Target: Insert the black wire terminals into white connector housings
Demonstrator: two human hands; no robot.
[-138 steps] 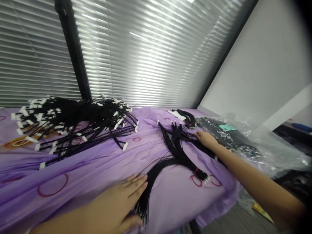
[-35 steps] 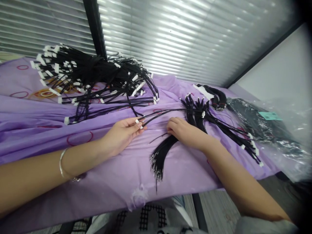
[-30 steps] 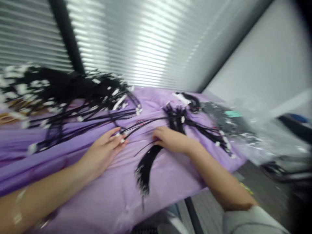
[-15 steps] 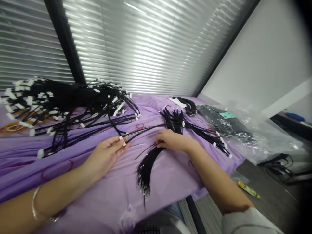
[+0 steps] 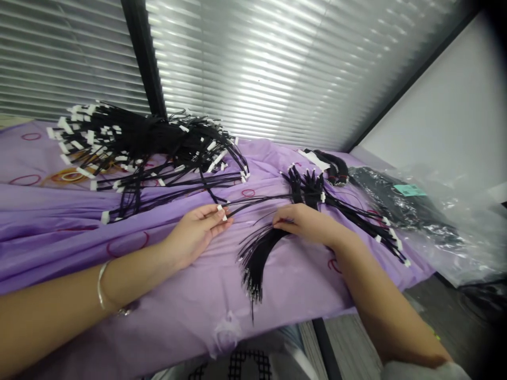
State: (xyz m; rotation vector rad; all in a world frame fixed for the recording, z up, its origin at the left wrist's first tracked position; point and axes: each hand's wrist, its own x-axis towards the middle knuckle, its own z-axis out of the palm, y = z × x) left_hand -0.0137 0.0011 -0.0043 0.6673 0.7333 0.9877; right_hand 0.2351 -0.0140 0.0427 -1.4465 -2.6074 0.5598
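My left hand (image 5: 200, 235) pinches a white plastic connector (image 5: 222, 212) between thumb and fingers. Thin black wires (image 5: 257, 199) run from that connector to the right, behind my right hand. My right hand (image 5: 304, 224) has its thumb and fingertips closed on the upper part of a bundle of black wires (image 5: 261, 256). The bundle's loose, metal-tipped ends fan out and hang down toward the table's front edge. How many wires the right fingers grip is hidden. Beyond that hand, more black wire bundles (image 5: 295, 184) lie on the purple cloth.
A large heap of black cables with white connectors (image 5: 146, 134) lies at the back left on the purple cloth (image 5: 190, 295). Red rubber bands (image 5: 249, 193) are scattered about. To the right are connector-ended cables (image 5: 356, 219) and a clear plastic bag of black wires (image 5: 400, 203).
The view has shifted, so everything sits farther right in the picture. More wires in the bundle at my right hand now spread to the left. My left hand still pinches the connector.
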